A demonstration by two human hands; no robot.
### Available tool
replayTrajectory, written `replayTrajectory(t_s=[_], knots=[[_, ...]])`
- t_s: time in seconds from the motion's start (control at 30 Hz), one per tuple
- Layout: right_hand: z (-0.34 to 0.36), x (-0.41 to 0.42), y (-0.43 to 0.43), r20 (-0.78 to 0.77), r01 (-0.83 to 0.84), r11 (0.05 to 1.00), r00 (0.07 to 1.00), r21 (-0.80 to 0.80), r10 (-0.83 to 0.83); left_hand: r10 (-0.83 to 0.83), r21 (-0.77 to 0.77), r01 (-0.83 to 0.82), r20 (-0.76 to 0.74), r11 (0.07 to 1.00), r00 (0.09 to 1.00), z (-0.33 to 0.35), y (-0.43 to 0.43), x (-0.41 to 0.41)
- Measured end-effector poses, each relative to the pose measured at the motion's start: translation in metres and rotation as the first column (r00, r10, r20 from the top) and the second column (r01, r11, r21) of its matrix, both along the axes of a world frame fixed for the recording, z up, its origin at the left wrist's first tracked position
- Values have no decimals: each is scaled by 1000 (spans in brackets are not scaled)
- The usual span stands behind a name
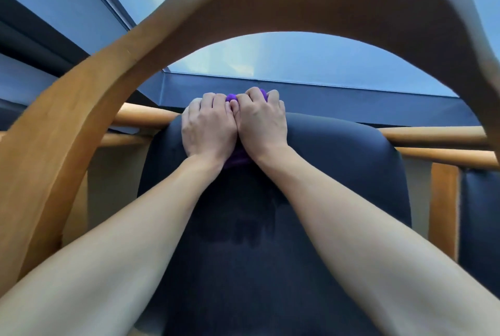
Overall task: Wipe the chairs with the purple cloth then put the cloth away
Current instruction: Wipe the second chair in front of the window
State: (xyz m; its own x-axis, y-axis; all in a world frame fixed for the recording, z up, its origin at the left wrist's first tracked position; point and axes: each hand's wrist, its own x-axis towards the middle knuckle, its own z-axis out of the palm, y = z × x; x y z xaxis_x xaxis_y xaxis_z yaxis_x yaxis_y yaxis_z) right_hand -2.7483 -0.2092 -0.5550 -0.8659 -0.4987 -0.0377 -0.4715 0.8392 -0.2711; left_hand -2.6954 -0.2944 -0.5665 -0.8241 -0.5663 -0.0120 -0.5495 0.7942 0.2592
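The chair has a dark blue padded seat [338, 178] and a curved wooden backrest [167, 37] arching over the view. At the seat's far edge, my left hand [207, 127] and my right hand [261, 121] lie side by side with curled fingers, gripping the purple cloth [231, 97]. Only small bits of the cloth show, between the fingertips and under the wrists. A darker damp patch marks the seat between my forearms.
Wooden rails [433, 136] run left and right behind the seat. A second dark seat [481, 222] with a wooden leg [443, 208] stands at the right. Beyond the chair lies a glass tabletop [311, 59] with a dark frame.
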Motion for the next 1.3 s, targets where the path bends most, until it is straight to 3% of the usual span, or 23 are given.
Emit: replayTrajectory(t_s=[0.27, 0.47, 0.63, 0.83, 1.0, 1.13, 1.3], knots=[[9, -11, 16, 64, -27, 1000, 998, 15, 26, -41, -41, 41, 2, 998, 999, -2, 14, -12], [10, -24, 60, 45, 71, 997, 996, 29, -72, -113, -31, 112, -38, 993, 993, -3, 55, -33], [3, -34, 122, -109, 191, 981, 976, 15, -189, -229, 18, 231, -87, 973, 970, -1, 117, -56], [-1, -29, 198, -353, 407, 911, 864, 67, -359, -376, 24, 386, -174, 922, 910, -2, 192, -66], [2, -16, 204, -356, 459, 888, 834, 26, -421, -397, 32, 419, -262, 907, 879, -6, 191, -56], [-1, -14, 189, -288, 389, 921, 879, -27, -379, -391, 40, 418, -281, 908, 876, -15, 172, -53], [-18, -15, 197, -321, 405, 912, 856, -69, -405, -424, 59, 465, -320, 883, 847, -13, 171, -51]])
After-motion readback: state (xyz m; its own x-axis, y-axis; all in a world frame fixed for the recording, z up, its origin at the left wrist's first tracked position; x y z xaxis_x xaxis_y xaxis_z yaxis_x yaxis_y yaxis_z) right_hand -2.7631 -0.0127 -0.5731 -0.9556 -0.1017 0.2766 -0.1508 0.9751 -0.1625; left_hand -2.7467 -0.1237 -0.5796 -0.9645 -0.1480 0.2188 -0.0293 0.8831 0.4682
